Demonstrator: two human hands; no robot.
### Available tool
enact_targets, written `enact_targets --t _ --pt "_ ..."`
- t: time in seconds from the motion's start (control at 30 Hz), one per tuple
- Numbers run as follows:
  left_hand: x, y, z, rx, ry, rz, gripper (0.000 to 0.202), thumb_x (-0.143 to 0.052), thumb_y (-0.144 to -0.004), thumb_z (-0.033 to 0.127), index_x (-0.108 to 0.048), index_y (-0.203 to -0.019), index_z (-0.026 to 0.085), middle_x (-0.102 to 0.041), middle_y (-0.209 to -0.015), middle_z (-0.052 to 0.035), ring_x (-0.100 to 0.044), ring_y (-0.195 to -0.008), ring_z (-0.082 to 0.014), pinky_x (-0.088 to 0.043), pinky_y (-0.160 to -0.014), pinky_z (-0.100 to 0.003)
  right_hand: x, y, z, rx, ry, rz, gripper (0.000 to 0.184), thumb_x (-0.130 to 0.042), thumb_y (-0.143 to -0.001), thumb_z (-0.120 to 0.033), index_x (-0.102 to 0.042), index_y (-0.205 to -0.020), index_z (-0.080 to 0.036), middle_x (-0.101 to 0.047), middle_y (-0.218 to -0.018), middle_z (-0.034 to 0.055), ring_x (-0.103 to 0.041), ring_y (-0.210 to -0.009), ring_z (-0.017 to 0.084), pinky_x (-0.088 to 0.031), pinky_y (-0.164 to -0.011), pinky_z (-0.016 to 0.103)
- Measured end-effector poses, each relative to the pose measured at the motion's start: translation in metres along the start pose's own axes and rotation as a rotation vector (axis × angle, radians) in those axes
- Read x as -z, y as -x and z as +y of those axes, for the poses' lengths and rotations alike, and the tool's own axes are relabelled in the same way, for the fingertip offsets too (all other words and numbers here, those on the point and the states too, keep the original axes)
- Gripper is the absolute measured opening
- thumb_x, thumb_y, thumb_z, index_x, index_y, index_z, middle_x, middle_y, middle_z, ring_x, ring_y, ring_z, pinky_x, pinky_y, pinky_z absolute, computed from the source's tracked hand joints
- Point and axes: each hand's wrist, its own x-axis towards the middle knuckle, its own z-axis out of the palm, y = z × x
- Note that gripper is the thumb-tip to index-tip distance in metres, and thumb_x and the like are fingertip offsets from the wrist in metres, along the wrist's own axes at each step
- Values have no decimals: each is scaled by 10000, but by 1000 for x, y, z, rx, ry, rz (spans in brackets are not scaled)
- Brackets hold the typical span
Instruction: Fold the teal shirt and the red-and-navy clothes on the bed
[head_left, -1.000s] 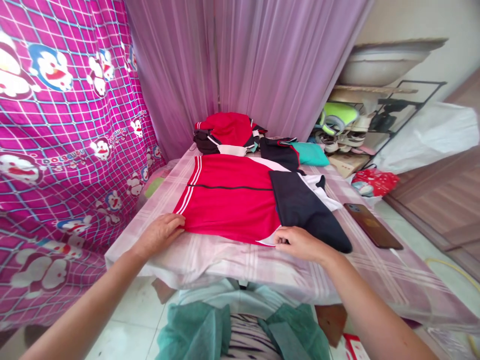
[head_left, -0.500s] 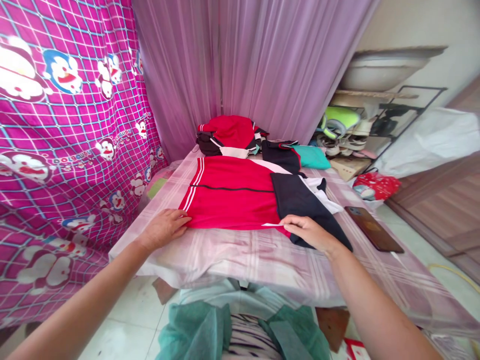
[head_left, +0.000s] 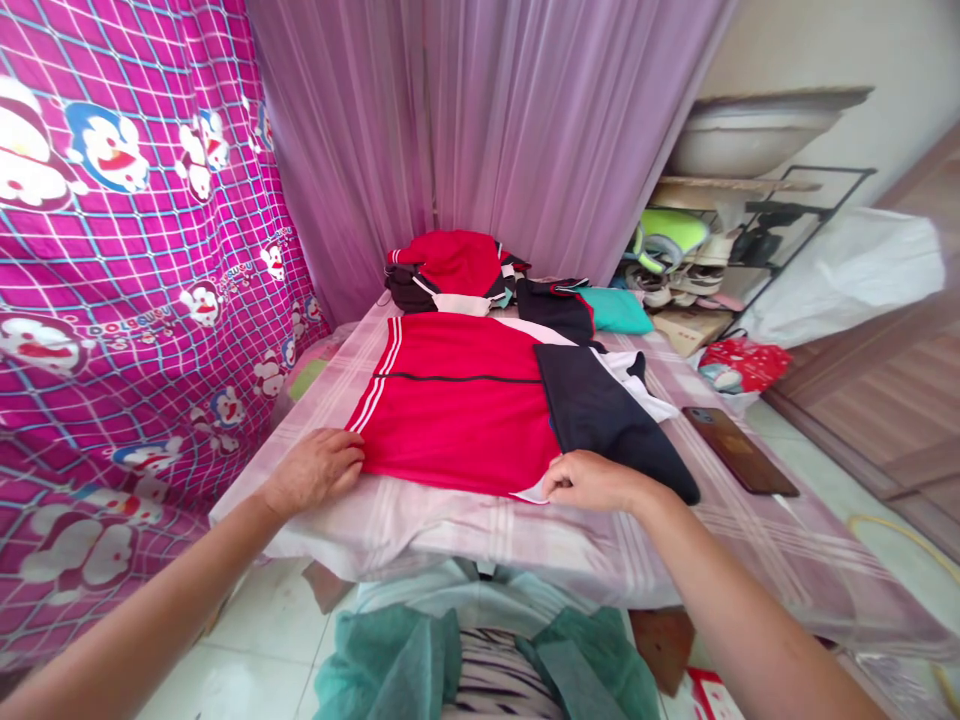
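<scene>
1. Red fabric garment [head_left: 450, 425], white-striped along its left end, lies flat on the pink-and-white plaid tablecloth [head_left: 420, 515].
2. Left hand [head_left: 316, 470]: fingers bent at the garment's near-left corner; whether they grip, I cannot tell.
3. Right hand [head_left: 591, 482]: fingers pinched on the garment's white-edged, near-right corner.
4. Dark brown rectangular phone [head_left: 739, 450]: right of the garment.
5. Heaped red-and-black clothes [head_left: 457, 262]: behind the garment.
6. Folded teal cloth [head_left: 619, 312]: behind the garment, rightward.
</scene>
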Motion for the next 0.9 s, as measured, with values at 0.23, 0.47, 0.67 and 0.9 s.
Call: enact_targets --t 0.23,0.47,0.67,0.9 --pt "7 -47 -10 262 117 -11 441 -359 -958 444 -727 -971 200 -742 -1032 -100 -671 -979 -239 -492 -926 -378 20 -23 -17 -18 167 95 281 -513 -880 -279 -723 -719 -186 -682 -701 4 -566 -643 137 -374 -623 247" --pt "-13 -87 -37 639 83 -170 458 -468 -888 496 -660 -1173 192 -717 -1132 -126 -663 -1040 -273 -490 -882 -354 -11 -52 7 -70 207 467 250 -490 -898 -243 -738 -898 -215 -727 -902 46 -647 -799 164 -442 -754 262" --pt "-22 -107 -72 813 211 -175 465 -557 -812 502 -701 -1126 191 -723 -1155 -127 -643 -1092 -292 -462 -892 -332 -8 -49 16 -59 109 435 249 -496 -890 -241 -742 -864 -220 -759 -862 36 -673 -773 168 -459 -730 261" --pt "-28 -142 -111 898 368 -159 414 -574 -758 541 -764 -890 198 -744 -812 -60 -675 -854 -243 -462 -720 -282 40 -72 20 -79 245 447 261 -502 -905 -249 -762 -924 -267 -775 -957 17 -695 -890 176 -475 -796 247"
